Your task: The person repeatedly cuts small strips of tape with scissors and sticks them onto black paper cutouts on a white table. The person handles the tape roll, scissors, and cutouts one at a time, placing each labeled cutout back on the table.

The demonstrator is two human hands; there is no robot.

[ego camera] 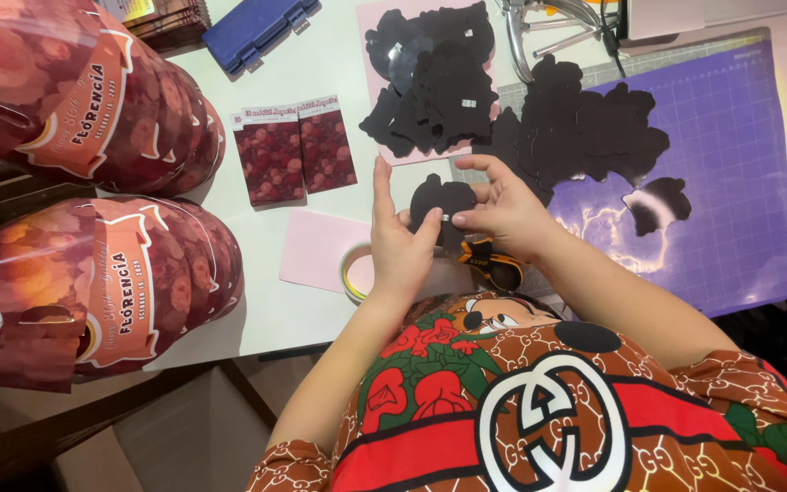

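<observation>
Both hands meet over the near edge of the counter (pixel 321 73), holding one black cutout (pixel 442 199) between them. The left hand (pixel 400 248) has its grip closed on the cutout's lower left side, thumb pressed against the front and forefinger standing straight up beside it. The right hand (pixel 503 211) pinches the cutout's right edge, its grip closed there with the thumb on a small pale tab and the fingers arched over the top. Just below the left hand lies a tape roll (pixel 353 271), partly on a pink sheet (pixel 318 248). Near the right wrist a small black and orange tool (pixel 489 261) lies on the counter; I cannot tell what kind. Beyond the hands a heap of black cutouts (pixel 585 132) spreads over the left edge of a purple mat (pixel 740 164), with one stray cutout (pixel 656 204) further right on it. Another pile (pixel 434 77) sits on pink card near the far edge. Left of that, two floral cards (pixel 295 150) lie side by side, and a blue case (pixel 257 29) is at the far edge. Stacked floral boxes (pixel 93 182) crowd the counter's left edge.
</observation>
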